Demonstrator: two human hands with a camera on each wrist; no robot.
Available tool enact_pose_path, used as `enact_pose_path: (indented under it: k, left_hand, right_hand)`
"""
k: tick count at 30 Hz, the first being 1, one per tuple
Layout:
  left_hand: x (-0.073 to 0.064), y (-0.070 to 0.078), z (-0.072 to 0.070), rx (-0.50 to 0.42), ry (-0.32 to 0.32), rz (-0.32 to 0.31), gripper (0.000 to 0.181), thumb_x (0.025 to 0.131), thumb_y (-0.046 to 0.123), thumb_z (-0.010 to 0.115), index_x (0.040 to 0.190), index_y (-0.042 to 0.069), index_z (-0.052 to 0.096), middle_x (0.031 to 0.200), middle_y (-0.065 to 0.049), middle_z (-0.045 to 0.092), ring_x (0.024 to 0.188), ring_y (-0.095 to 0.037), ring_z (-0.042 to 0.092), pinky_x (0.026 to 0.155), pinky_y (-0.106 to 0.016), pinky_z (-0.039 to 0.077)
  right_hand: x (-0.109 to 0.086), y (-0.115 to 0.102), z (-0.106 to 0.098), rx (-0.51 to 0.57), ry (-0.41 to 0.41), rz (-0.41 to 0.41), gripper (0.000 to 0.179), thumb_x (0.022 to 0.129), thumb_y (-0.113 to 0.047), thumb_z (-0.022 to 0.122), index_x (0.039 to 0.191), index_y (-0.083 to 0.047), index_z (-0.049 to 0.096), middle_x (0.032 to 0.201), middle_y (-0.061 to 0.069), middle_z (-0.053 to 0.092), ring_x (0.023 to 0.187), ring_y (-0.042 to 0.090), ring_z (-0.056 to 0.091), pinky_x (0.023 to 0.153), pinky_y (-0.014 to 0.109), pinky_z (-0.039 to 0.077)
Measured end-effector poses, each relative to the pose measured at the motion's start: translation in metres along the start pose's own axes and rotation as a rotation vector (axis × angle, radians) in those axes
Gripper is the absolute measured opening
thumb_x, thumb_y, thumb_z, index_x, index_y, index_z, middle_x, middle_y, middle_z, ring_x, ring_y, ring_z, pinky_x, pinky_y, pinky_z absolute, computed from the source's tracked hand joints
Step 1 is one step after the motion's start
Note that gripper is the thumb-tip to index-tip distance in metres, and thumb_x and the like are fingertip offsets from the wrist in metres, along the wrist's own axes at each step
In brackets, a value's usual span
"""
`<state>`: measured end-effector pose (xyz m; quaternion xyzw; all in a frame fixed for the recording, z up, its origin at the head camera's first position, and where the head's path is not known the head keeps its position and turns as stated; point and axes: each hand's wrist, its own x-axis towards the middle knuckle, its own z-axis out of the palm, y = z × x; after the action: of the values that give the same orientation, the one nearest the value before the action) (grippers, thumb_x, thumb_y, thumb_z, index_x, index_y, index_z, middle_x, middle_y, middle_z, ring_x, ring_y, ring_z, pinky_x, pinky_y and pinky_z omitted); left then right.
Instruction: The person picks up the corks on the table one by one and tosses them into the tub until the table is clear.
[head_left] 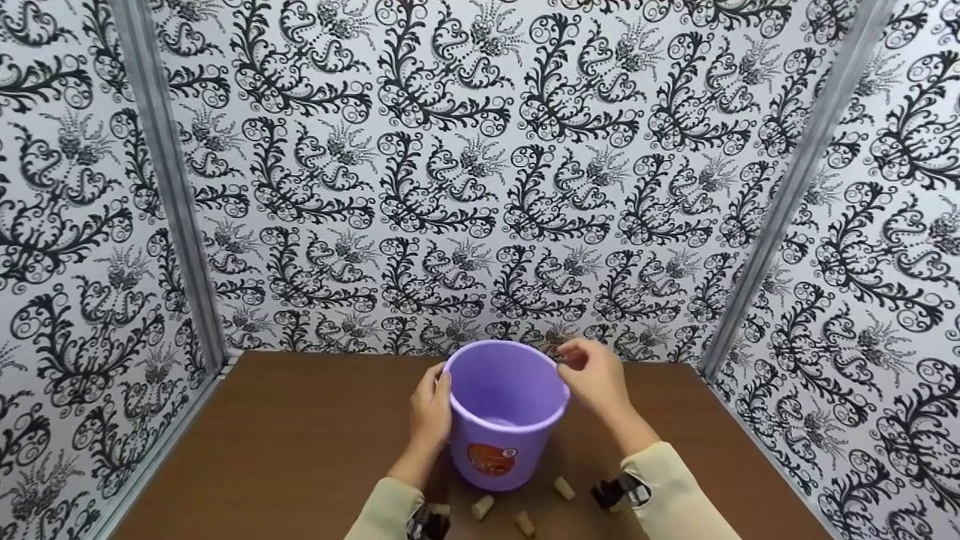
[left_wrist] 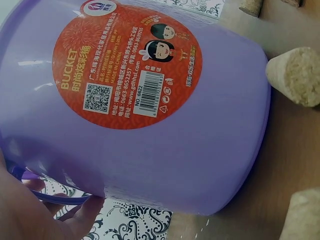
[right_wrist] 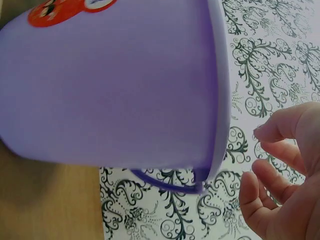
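Observation:
A purple plastic bucket [head_left: 510, 450] with a round red label [left_wrist: 127, 65] stands on the table, its mouth tilted toward the head camera. At its left side my left hand [head_left: 431, 412] grips the bucket near the rim; in the left wrist view its fingers curl about the dark purple handle [left_wrist: 60, 199]. My right hand [head_left: 600, 375] is beside the right of the rim. In the right wrist view its fingers [right_wrist: 272, 182] are loosely bent, apart from the rim, and hold nothing. Below the bucket lie several cork stoppers [head_left: 483, 507], one larger in the left wrist view [left_wrist: 295, 77].
The brown wooden table [head_left: 300, 435] reaches back to a wall [head_left: 450, 187] covered in black-and-white floral paper. Grey metal posts [head_left: 169, 150] stand at both back corners. Dark straps with devices [head_left: 622, 491] sit on the wrists.

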<state>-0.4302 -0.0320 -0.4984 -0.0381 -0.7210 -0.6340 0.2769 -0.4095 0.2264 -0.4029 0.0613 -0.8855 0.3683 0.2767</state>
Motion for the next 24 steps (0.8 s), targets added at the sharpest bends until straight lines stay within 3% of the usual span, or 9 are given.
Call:
enact_pose_path:
  k: [6,16,24]
  left_hand:
    - [0.001,0.000,-0.001,0.008,-0.002,-0.008,0.027,0.107,0.015,0.056,0.126,0.004,0.073,0.123,-0.017,0.076,0.112,-0.035,0.070,0.102,-0.052,0.053]
    - [-0.002,-0.002,0.000,0.022,-0.009,-0.014,0.029,0.108,0.016,0.055,0.128,0.004,0.072,0.125,-0.018,0.076,0.116,-0.037,0.069,0.105,-0.055,0.052]
    - [-0.002,0.001,-0.001,-0.009,-0.022,-0.032,0.030,0.108,0.017,0.054,0.129,0.005,0.071,0.115,-0.020,0.076,0.103,-0.030,0.068,0.096,-0.046,0.053]
  right_hand:
    - [-0.014,0.016,-0.002,-0.025,0.070,-0.008,0.024,0.077,-0.006,0.078,0.101,-0.012,0.080,0.092,0.006,0.074,0.086,0.019,0.063,0.082,0.035,0.053]
    - [-0.034,0.035,0.002,-0.047,0.058,0.018,0.026,0.077,-0.005,0.077,0.102,-0.011,0.079,0.092,0.006,0.071,0.086,0.018,0.061,0.083,0.036,0.052]
    - [-0.043,0.041,-0.004,-0.077,0.051,0.041,0.029,0.076,-0.004,0.074,0.104,-0.011,0.079,0.089,0.006,0.067,0.082,0.017,0.059,0.078,0.034,0.051]
